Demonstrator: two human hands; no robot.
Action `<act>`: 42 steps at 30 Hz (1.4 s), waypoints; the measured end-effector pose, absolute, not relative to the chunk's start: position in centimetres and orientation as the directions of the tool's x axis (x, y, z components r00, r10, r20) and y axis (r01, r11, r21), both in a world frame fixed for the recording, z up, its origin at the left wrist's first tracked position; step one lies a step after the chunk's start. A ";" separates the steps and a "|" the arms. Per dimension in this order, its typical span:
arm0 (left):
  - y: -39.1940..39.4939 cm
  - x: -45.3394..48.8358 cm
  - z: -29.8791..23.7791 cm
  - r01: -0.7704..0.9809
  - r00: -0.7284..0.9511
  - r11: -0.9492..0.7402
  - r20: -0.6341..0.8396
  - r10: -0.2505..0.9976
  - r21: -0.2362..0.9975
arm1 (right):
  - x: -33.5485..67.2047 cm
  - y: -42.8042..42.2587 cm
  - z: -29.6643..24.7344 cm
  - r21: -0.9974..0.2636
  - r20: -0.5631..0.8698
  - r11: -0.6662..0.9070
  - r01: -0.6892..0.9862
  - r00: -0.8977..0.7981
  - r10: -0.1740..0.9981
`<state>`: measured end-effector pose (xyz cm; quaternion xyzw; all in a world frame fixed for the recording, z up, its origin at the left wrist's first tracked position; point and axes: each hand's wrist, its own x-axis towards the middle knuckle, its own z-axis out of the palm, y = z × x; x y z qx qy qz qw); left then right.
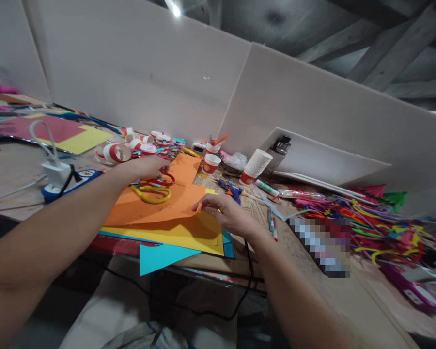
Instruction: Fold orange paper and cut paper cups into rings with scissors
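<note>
Pinching the near edge of the orange paper (156, 203), my right hand (227, 213) has its thumb and first finger pressed together on the sheet. The other fingers are loose and spread a little. The edge lifts up a bit there, so I think the pinch is for peeling this sheet off the ones below.

The orange paper lies flat on the counter (349, 291), on top of a yellow paper (189, 235) and a blue paper (160, 257). The blue one has a pointy corner that hangs over the counter's edge. All three look smooth, thin and bendy.

My left hand (148, 167) rests at the far side of the orange sheet, fingers curled down on the red scissors (163, 180). I cannot tell if they go through the loops. The weight there may hold the sheet down. The yellow scissors (152, 195) lie just beside them, with big round handles.

Farther off there is a blue glue gun (232, 190), a tall stack of paper cups (256, 165) leaning over, and a red cup (211, 163). A big messy pile of bright fuzzy sticks (378, 228) is on the right. A white plug (54, 169) sits on the left.
</note>
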<state>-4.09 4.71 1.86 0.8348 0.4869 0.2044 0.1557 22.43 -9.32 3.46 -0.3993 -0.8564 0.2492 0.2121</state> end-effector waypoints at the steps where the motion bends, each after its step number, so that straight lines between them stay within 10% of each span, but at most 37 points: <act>1: 4.8 -4.1 1.7 0.771 0.445 -0.476 0.177 0.878 0.422 | 22.4 -9.3 3.4 -0.601 0.207 0.571 0.559 -0.582 0.787; 10: 5.8 -4.6 1.0 0.833 0.440 -0.464 0.149 0.886 0.301 | 22.2 -9.7 3.2 -0.539 0.526 0.657 0.527 -0.399 0.751; 21: 5.9 -3.8 1.3 0.764 0.524 -0.570 0.223 0.822 0.304 | 21.8 -8.8 2.0 -0.577 0.592 0.622 0.530 -0.253 0.765; 33: -0.1 -0.5 5.2 0.321 0.770 -0.536 0.114 0.628 0.781 | 21.9 -8.5 2.0 -0.586 0.615 0.596 0.548 -0.179 0.768; 42: -1.9 -1.0 6.7 0.336 0.862 -0.633 0.043 0.505 0.698 | 22.1 -8.7 3.2 -0.621 0.660 0.605 0.499 -0.084 0.747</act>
